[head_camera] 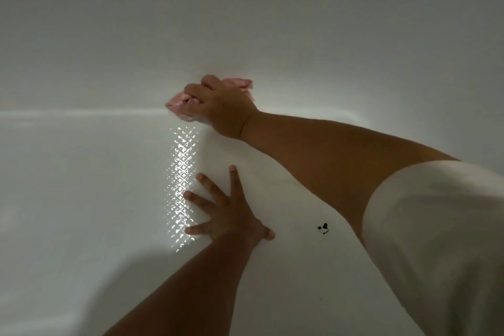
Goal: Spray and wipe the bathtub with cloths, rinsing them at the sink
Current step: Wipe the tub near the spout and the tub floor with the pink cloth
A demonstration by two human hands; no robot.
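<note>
With the right hand [218,106] gripping the bunched pink cloth [174,104] at the seam where the bathtub [81,185] floor meets its far wall, and the left hand [229,215] flat and spread on the floor, lean on that brace and wipe along the seam in firm, overlapping strokes.

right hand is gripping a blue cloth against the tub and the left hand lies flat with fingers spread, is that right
Not quite: the cloth is pink, not blue, as the head view shows. The rest holds: the right hand grips it against the bathtub, and the left hand lies flat on the tub with its fingers spread.
</note>
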